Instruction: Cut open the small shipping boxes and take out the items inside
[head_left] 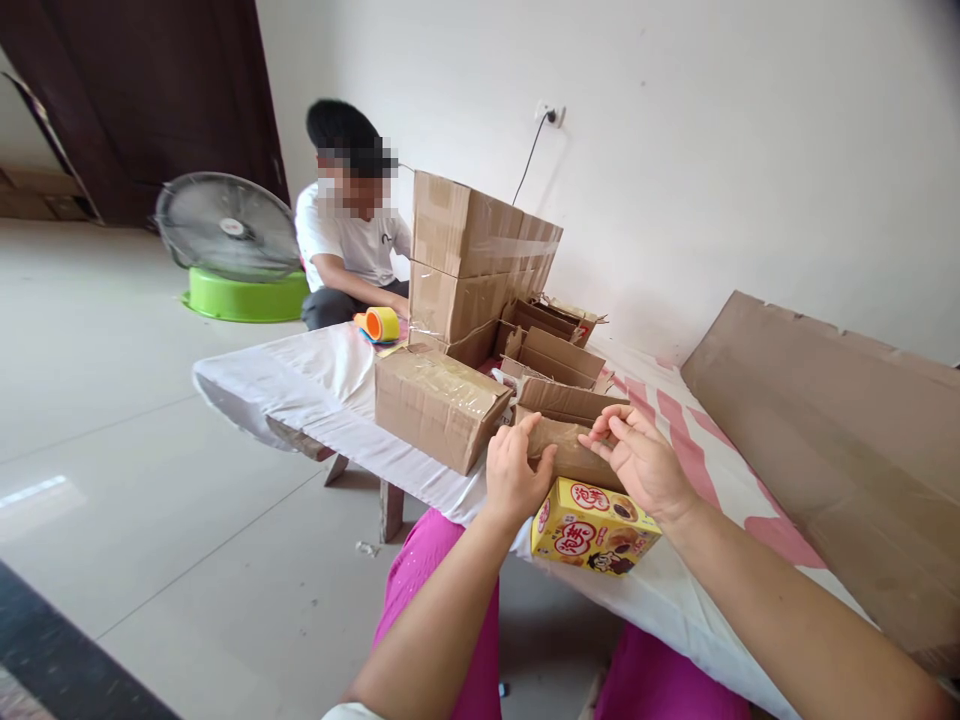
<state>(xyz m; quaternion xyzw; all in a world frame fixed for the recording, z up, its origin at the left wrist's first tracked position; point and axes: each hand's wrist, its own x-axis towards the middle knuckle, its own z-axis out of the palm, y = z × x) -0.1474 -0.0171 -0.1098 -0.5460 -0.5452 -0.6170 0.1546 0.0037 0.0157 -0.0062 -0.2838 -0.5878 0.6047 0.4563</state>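
Observation:
My left hand (517,472) is held over the near table edge, thumb and index finger apart in a curve, with nothing visible in it. It is nearest to a closed, taped brown carton (435,405) on its left. My right hand (637,460) has its fingertips drawn together; whatever they may pinch is too small to make out. Below and between the hands stands a yellow snack box (592,530) with red and white lettering. Just behind it lies an open cardboard box (566,452), partly covered by my hands.
Tall taped cartons (487,260) are stacked behind, beside open boxes (559,357). A yellow and orange tape roll (381,324) lies at the table's left. A person (356,240) sits beyond it, near a fan (229,225) on a green tub (244,295). A large cardboard sheet (832,440) leans right.

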